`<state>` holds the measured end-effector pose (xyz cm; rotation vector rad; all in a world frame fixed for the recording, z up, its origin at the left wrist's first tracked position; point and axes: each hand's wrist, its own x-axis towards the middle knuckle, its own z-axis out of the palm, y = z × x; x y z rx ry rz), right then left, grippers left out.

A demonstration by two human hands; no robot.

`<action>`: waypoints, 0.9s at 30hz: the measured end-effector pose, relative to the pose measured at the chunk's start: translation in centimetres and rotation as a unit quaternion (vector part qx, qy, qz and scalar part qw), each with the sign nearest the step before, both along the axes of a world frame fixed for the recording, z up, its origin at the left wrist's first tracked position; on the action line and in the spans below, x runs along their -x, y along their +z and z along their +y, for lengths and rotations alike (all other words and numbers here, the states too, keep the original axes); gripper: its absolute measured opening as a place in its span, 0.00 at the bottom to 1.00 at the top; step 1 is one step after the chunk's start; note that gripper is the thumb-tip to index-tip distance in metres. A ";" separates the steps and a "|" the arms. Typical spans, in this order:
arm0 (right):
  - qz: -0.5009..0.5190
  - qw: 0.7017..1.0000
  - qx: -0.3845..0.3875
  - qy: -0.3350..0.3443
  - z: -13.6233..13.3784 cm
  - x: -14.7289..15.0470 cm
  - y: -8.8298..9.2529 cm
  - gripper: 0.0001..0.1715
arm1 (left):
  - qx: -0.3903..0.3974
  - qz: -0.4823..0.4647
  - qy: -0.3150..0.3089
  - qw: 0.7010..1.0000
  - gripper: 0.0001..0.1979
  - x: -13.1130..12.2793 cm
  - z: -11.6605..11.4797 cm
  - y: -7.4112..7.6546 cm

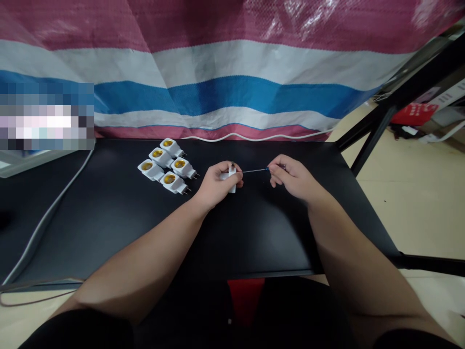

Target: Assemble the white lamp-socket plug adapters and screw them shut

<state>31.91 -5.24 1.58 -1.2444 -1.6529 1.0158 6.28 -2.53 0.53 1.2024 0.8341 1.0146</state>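
Near the middle of the black table, my left hand (pixel 218 183) is closed around a white plastic piece (pixel 232 185), partly covered by the fingers. To its right, my right hand (pixel 288 175) pinches the handle of a thin screwdriver (pixel 254 170). The metal shaft points left and its end meets the white piece at my left fingertips; the exact contact is hidden. Several white lamp sockets (pixel 173 182) with yellowish round openings and metal plug pins lie grouped on the table, left of my left hand.
A striped plastic sheet (pixel 218 97) hangs behind the black table (pixel 109 208). A white cable (pixel 232 137) runs along the back edge, and another cable (pixel 54 208) crosses the left side. Black metal frame bars (pixel 374 116) stand at the right.
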 end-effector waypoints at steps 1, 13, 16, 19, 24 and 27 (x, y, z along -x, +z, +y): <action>-0.026 1.000 -0.003 -0.009 0.0 0.0 -0.2 0.25 | -0.012 0.010 0.000 1.000 0.11 0.0 0.0 0.0; 0.010 1.000 0.007 0.005 -0.1 0.1 0.4 0.23 | -0.075 0.034 0.015 0.996 0.08 0.2 0.2 0.3; -0.026 0.999 0.028 -0.015 0.1 0.1 -0.2 0.31 | -0.076 0.029 0.015 0.997 0.09 0.2 0.2 0.2; -0.012 1.000 0.007 0.002 0.0 0.3 -0.3 0.27 | -0.056 0.010 0.025 0.998 0.09 0.2 0.1 0.4; 0.043 0.999 0.010 0.024 0.0 0.3 0.1 0.25 | -0.034 0.014 0.020 0.999 0.11 0.1 0.0 0.7; 0.033 0.998 0.044 -0.003 0.2 0.2 -0.5 0.29 | -0.038 0.020 0.011 0.999 0.11 0.0 0.0 0.8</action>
